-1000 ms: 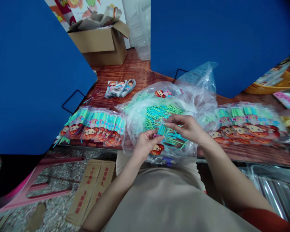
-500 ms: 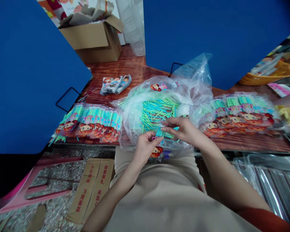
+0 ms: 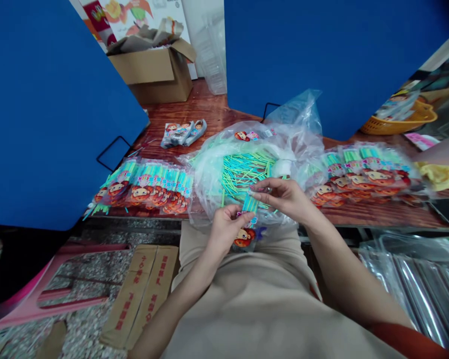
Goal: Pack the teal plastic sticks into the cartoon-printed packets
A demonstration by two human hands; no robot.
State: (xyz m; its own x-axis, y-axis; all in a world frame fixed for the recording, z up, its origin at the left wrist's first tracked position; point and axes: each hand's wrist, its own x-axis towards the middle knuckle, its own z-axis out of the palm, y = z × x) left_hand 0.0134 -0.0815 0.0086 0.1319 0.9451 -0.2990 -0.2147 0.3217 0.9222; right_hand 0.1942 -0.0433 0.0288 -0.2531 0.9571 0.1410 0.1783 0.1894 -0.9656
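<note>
A small clear bag (image 3: 246, 236) printed with a red-haired cartoon figure stands upright between my hands, thin blue and green sticks inside it. My left hand (image 3: 227, 225) pinches it around the middle, thumb over the front. At its top edge, the thumb and fingers of my right hand (image 3: 284, 197) are closed on the bag's mouth. Just beyond lies a loose heap of blue and green sticks (image 3: 243, 172) inside a large clear plastic bag (image 3: 205, 182), which is spread open on the wooden table (image 3: 217, 107).
Filled printed bags (image 3: 153, 187) overlap in a row at left, and more filled bags (image 3: 359, 172) lie at right. Small grey packets (image 3: 183, 133) sit behind. Blue panels (image 3: 284, 60) stand at the back, beside a cardboard box (image 3: 153, 70). A yellow basket (image 3: 400, 124) is at far right.
The camera view has shifted slightly. The small bag now shows more of its length between my hands, with my right fingers a little higher at its top.
</note>
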